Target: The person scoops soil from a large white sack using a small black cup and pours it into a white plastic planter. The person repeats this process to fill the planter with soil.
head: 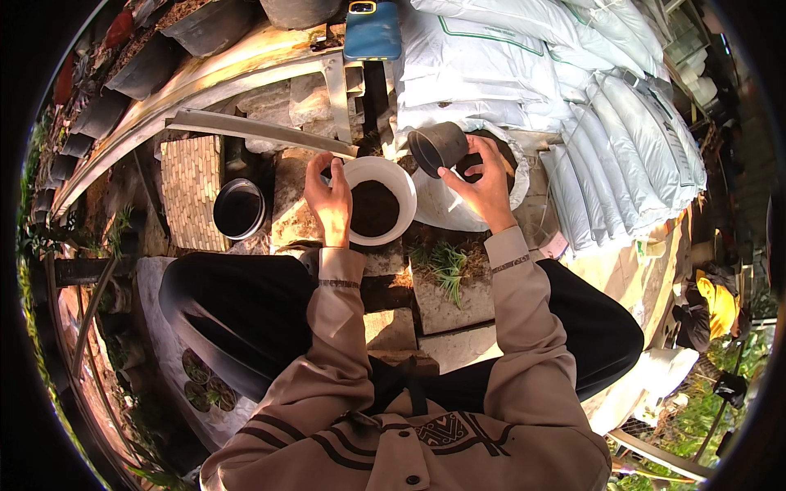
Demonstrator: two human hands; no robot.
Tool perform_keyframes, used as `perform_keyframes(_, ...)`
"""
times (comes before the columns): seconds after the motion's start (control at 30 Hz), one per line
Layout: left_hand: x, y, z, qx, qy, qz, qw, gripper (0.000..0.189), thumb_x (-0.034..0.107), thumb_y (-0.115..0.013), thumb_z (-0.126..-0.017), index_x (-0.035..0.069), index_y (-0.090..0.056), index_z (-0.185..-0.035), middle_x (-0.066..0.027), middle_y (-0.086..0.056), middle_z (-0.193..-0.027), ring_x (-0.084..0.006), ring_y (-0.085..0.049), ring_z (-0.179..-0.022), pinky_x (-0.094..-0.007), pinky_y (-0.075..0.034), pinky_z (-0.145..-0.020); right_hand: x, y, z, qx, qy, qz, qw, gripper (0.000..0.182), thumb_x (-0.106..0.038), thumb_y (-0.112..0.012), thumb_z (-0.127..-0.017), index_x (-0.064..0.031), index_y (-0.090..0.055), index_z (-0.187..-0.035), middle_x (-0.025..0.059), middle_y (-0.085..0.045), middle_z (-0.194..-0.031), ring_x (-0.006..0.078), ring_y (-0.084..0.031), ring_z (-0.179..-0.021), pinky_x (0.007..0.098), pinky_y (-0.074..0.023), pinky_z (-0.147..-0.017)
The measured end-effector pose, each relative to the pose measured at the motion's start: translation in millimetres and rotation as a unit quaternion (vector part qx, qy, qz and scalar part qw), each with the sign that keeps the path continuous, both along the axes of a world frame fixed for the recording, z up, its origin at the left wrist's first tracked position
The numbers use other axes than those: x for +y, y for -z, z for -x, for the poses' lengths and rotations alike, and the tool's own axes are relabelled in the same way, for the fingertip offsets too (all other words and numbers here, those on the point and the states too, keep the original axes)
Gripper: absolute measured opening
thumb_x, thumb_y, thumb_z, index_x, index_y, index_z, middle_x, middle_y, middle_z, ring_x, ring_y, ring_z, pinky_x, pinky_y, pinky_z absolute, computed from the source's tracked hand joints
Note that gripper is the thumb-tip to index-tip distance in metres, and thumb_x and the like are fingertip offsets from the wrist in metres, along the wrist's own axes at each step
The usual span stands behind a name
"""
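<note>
My right hand (482, 184) grips a small black plastic plant pot (439, 147), tilted with its mouth toward the left. Under that hand stands an open white sack (442, 205), with dark material showing inside. My left hand (330, 199) is at the left rim of a white plastic bucket (405, 205), fingers curled and nothing seen in them; whether it touches the rim I cannot tell. Dark soil (373, 208) lies inside the bucket. Between my knees, small green seedlings (448, 267) with brown roots lie on a paving slab (451, 307).
Another black pot (239, 208) stands at left beside a patterned tile slab (190, 190). A metal bar (264, 132) crosses behind the bucket. Full white sacks (473, 67) are stacked at the back right. A blue phone (373, 32) stands at the far edge. Potted plants (209, 390) sit by my left knee.
</note>
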State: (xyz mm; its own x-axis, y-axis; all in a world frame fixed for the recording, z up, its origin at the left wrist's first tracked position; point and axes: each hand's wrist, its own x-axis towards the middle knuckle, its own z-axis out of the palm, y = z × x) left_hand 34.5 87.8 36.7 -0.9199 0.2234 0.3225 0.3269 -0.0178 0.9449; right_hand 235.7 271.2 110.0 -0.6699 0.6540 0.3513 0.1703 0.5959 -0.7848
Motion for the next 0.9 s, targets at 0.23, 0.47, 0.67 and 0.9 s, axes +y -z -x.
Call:
perform_keyframes(0.23,51.7,-59.7,-82.5,0.062,0.136,0.042,0.988,0.025,0.016,-0.068,-0.099,0.001,-0.065,-0.119,-0.0159,-0.071,-0.114,-0.0337,-0.067,-0.110,-0.0427,-0.050,-0.099,73.7,22.9,-53.4,-0.031,0.167,0.016,0.985,0.058,-0.036,-0.089,-0.079,0.0058,-0.069,-0.114,0.0178,-0.068,-0.113,0.0271,-0.067,-0.102,0.0415,-0.0543,-0.090)
perform_keyframes(0.47,81.2,4.3,-154.4,-0.005,0.328,0.121,0.937,0.049,0.024,-0.071,-0.098,0.001,-0.054,-0.138,-0.0224,-0.061,-0.135,-0.0424,-0.057,-0.128,-0.0489,-0.047,-0.106,107.5,83.2,-96.0,-0.127,0.206,0.038,0.969,0.082,-0.052,-0.090,-0.072,0.0093,-0.069,-0.123,0.0235,-0.069,-0.113,0.0364,-0.068,-0.105,0.0436,-0.0541,-0.092)
perform_keyframes(0.67,86.3,50.2,-160.5,-0.066,0.355,0.164,0.918,0.062,0.027,-0.070,-0.100,-0.001,-0.044,-0.149,-0.0250,-0.053,-0.148,-0.0408,-0.055,-0.135,-0.0489,-0.049,-0.105,91.2,121.9,-93.5,-0.186,0.181,0.014,0.966,0.079,-0.044,-0.090,-0.075,0.0113,-0.064,-0.126,0.0181,-0.064,-0.120,0.0269,-0.064,-0.107,0.0388,-0.0536,-0.092)
perform_keyframes(0.9,92.3,58.1,-157.5,-0.120,0.362,0.136,0.915,0.066,0.027,-0.070,-0.099,-0.001,-0.041,-0.151,-0.0241,-0.051,-0.151,-0.0383,-0.055,-0.135,-0.0468,-0.052,-0.100,101.7,114.3,-100.6,-0.104,0.116,0.212,0.965,0.077,-0.039,-0.092,-0.072,0.0089,-0.066,-0.126,0.0157,-0.070,-0.111,0.0251,-0.067,-0.103,0.0386,-0.0541,-0.092)
